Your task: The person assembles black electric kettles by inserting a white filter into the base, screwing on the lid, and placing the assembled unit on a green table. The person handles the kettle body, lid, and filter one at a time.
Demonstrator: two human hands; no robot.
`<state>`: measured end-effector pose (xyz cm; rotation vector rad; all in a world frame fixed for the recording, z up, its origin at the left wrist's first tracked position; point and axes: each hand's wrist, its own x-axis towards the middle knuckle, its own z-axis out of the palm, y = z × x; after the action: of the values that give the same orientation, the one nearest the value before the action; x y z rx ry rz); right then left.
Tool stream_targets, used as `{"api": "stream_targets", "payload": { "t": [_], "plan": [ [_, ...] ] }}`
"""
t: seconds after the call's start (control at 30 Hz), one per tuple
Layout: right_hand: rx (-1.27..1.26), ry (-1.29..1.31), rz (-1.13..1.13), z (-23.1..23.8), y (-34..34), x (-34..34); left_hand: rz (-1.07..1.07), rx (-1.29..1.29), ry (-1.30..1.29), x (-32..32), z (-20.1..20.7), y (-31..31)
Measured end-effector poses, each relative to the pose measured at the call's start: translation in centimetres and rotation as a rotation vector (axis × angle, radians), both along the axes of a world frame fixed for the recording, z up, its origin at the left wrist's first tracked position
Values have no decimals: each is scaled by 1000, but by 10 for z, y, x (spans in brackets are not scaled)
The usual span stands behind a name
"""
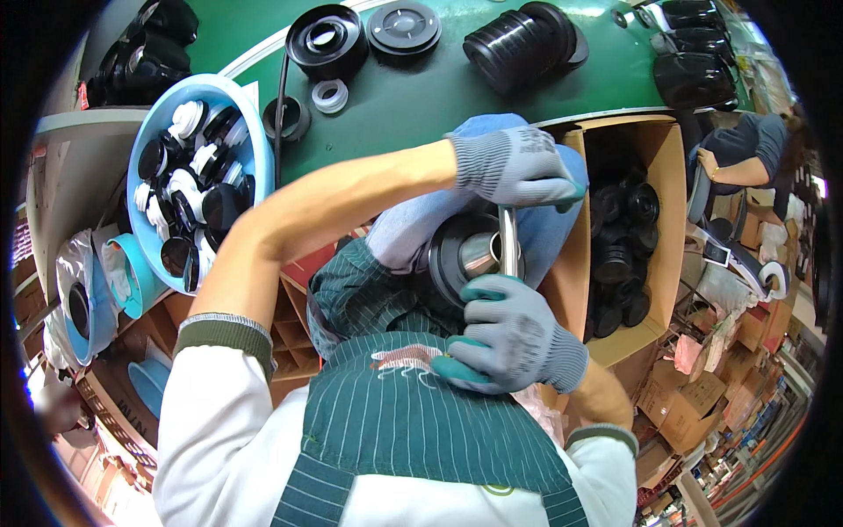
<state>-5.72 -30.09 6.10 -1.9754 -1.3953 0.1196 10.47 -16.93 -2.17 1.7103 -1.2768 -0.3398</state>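
Observation:
Grey work gloves cover both hands. My left hand (518, 169), above, is closed round the upper end of the metal bar of a T-handle wrench (507, 241). Below, my right hand (507, 338) grips the lower end of that same bar. The wrench's shiny cylindrical head (479, 255) sits at the centre of a round black plastic part (445, 263). That part rests between my legs, just in front of the striped apron; its underside is hidden, and the gloves cover both bar ends.
A blue basin (268, 149) of black-and-white parts stands left. An open cardboard box (571, 263) at right holds black parts. On the green table (395, 114) lie black round parts (404, 31), a white ring (330, 97) and stacked black cylinders (509, 53). Another person (746, 154) sits far right.

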Motion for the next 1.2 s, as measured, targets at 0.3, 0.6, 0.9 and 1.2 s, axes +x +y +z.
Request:
{"api": "stream_targets", "payload": {
  "t": [0.3, 0.6, 0.9, 1.2],
  "plan": [
    [-276, 112, -741, -49, -23, -48, 929, -31, 486, -50, -41, 133],
    [307, 437, -1021, -5, -47, -34, 1256, 606, 200, -31, -91, 137],
    [366, 822, -736, -119, -74, 16, 893, -364, -92, -211, 26, 173],
    [-185, 2, 27, -35, 284, 106, 1324, 154, 530, -351, 52, 232]
  ]
}}
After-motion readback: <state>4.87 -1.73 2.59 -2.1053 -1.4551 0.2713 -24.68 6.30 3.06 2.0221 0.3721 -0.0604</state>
